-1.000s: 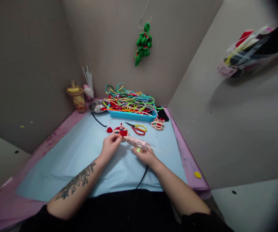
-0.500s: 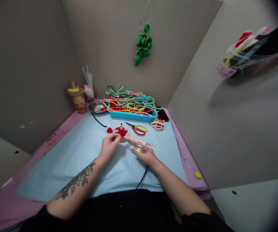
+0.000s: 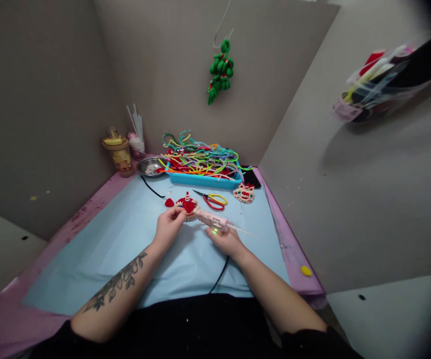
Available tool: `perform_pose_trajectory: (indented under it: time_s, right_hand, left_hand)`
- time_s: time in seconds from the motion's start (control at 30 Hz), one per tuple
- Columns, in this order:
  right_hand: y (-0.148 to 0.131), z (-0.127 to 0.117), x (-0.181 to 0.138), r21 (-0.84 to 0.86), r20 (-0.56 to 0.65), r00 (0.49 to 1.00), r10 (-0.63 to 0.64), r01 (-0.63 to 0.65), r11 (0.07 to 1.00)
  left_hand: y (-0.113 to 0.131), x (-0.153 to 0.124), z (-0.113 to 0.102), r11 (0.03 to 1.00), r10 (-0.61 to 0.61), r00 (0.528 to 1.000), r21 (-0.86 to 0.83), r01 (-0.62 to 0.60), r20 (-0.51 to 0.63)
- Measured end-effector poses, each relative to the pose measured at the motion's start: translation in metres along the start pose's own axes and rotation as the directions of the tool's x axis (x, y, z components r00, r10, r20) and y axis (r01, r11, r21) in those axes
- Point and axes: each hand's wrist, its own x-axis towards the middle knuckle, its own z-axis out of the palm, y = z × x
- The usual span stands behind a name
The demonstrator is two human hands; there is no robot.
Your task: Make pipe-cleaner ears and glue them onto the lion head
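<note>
My left hand (image 3: 170, 223) pinches a red-and-white fuzzy craft piece (image 3: 188, 205) by its near left side. That piece has a small striped peak on top and a beaded-looking pale edge. In my right hand (image 3: 226, 240) is a pink glue gun (image 3: 211, 219), a green light glowing on it and a pale glue stick jutting from its back. The gun's nozzle meets the right side of the craft piece; whether it touches, I cannot tell. A small red fuzzy piece (image 3: 169, 203) lies just left of the craft piece. Scissors (image 3: 214, 200) with red and yellow handles rest behind.
A blue tray (image 3: 204, 180) heaped with colourful pipe cleaners stands at the back. Beside it are a metal bowl (image 3: 151, 167), a lidded cup (image 3: 121, 158) and a black phone-like slab (image 3: 253, 178). A finished-looking cream-and-red figure (image 3: 244, 193) sits right. A black cord trails from my right hand.
The view has shifted very slightly. Both hands keep nearly the same place, with the craft piece and the glue gun held as before.
</note>
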Motion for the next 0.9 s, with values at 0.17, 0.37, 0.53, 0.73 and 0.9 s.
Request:
perform_pose_trajectory:
  time_s: [0.17, 0.37, 0.53, 0.73, 0.9]
  right_hand:
    - [-0.001, 0.0, 0.001, 0.02, -0.019, 1.0, 0.022, -0.021, 1.0]
    - [-0.005, -0.001, 0.0, 0.028, -0.055, 0.998, 0.017, -0.015, 0.999]
    - [-0.004, 0.0, 0.0, 0.011, -0.086, 0.993, 0.077, -0.077, 0.997]
    - [-0.007, -0.003, 0.003, 0.016, -0.052, 0.998, 0.042, -0.041, 0.999]
    - [-0.016, -0.006, 0.005, 0.092, -0.017, 1.0, -0.016, 0.017, 0.996]
  left_hand:
    - [0.002, -0.001, 0.0, 1.0, 0.002, 1.0, -0.019, -0.002, 0.003]
    - [0.001, -0.001, 0.0, 1.0, 0.005, 1.0, -0.011, -0.005, 0.006]
    - [-0.004, 0.0, 0.0, 1.0, 0.019, 1.0, -0.02, -0.018, 0.015]
    - [-0.003, 0.0, 0.0, 1.0, 0.015, 0.999, -0.022, -0.014, 0.029]
    - [-0.003, 0.0, 0.0, 1.0, 0.01, 0.999, -0.03, -0.008, 0.037]
